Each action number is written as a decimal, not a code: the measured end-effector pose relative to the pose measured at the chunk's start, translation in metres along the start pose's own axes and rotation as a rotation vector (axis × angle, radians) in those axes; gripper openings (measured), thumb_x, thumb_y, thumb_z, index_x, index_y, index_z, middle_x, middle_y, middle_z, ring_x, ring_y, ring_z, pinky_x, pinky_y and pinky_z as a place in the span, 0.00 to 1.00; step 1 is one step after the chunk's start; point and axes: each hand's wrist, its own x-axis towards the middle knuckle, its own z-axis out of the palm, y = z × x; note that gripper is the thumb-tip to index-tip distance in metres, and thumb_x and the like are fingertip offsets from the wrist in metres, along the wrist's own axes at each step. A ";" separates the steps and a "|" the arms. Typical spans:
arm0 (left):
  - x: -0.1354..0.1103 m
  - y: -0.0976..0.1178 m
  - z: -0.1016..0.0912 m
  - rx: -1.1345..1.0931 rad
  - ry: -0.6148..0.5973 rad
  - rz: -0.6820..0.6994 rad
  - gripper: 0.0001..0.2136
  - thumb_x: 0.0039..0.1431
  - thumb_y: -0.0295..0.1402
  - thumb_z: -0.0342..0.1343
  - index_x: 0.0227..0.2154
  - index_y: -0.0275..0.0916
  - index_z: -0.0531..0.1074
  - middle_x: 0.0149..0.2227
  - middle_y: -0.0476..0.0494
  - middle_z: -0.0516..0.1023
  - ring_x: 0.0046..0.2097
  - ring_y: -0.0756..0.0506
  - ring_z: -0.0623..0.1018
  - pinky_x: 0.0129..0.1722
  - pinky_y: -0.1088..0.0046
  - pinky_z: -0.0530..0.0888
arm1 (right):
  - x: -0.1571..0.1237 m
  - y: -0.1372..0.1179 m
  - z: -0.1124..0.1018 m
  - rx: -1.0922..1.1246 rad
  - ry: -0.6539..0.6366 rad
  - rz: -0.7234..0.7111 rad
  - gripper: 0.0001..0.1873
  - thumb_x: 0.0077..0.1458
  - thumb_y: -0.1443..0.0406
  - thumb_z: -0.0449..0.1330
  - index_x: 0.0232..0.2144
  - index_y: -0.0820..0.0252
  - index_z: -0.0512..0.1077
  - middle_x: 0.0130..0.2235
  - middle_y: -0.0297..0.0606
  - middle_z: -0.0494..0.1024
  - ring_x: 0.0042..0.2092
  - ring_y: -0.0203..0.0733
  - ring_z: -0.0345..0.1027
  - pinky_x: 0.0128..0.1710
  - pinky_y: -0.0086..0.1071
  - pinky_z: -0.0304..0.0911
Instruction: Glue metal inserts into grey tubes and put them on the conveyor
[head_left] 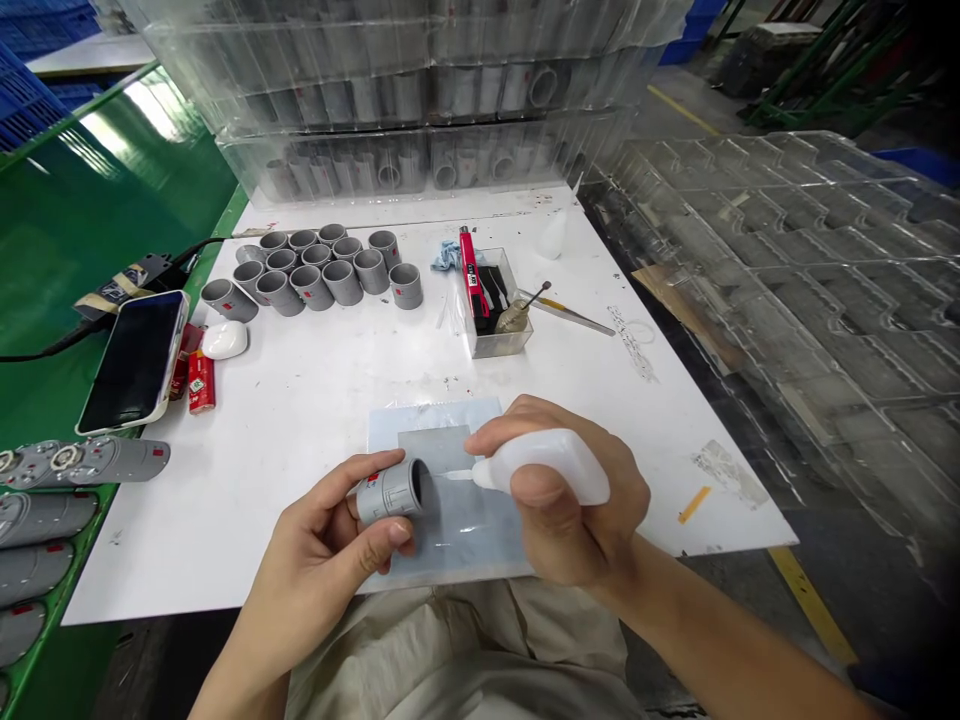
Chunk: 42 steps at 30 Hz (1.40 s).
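Head view: a grey PVC pipe coupling is gripped by the curled fingers and thumb of the left hand, its open end turned toward the right hand. A white plastic squeeze bottle is closed within the right hand, its nozzle just beside that opening. Both hands are held above a translucent plastic sheet near the table's near edge. Further grey couplings are grouped toward the far edge, near a clear plastic box.
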 end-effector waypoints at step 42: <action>-0.007 -0.006 0.002 0.205 -0.057 0.076 0.23 0.58 0.46 0.71 0.54 0.46 0.82 0.29 0.51 0.81 0.30 0.47 0.76 0.30 0.73 0.71 | -0.085 -0.022 -0.018 -0.028 0.375 0.311 0.11 0.71 0.63 0.59 0.42 0.55 0.82 0.37 0.39 0.82 0.30 0.41 0.72 0.25 0.34 0.67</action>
